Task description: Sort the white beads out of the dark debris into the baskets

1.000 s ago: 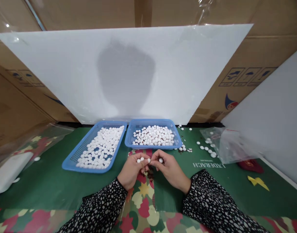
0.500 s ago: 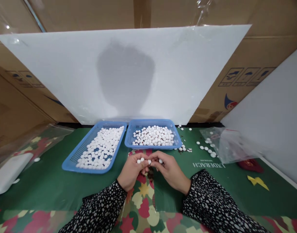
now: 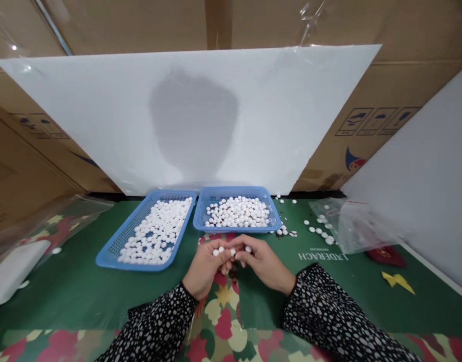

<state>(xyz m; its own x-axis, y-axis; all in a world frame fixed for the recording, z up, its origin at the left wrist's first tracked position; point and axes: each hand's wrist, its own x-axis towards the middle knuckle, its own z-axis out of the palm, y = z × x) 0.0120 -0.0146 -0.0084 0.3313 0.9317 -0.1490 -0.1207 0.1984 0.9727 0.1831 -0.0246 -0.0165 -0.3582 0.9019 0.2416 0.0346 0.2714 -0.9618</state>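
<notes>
My left hand point(image 3: 202, 268) and my right hand point(image 3: 267, 265) meet just in front of the baskets, fingertips nearly touching. Several small white balls point(image 3: 216, 252) show at the thumb and fingers of my left hand, which is closed on them. One more white ball point(image 3: 248, 249) sits in the curled fingers of my right hand. Between the two sets of fingertips is another small white piece point(image 3: 233, 252); which hand bears it is hard to see. Small dark brown bits point(image 3: 234, 276) lie on the table below the fingers.
Two blue baskets point(image 3: 104, 257) point(image 3: 236, 189) hold many white balls; the right one also has brown bits. Loose white balls point(image 3: 319, 231) and a clear plastic bag point(image 3: 361, 229) lie at right, near yellow scraps point(image 3: 398, 282). A white phone-like object point(image 3: 17, 269) lies left. A white board point(image 3: 272, 115) stands behind.
The view has shifted very slightly. My hands stay in nearly the same place, with the white balls still in their fingers.
</notes>
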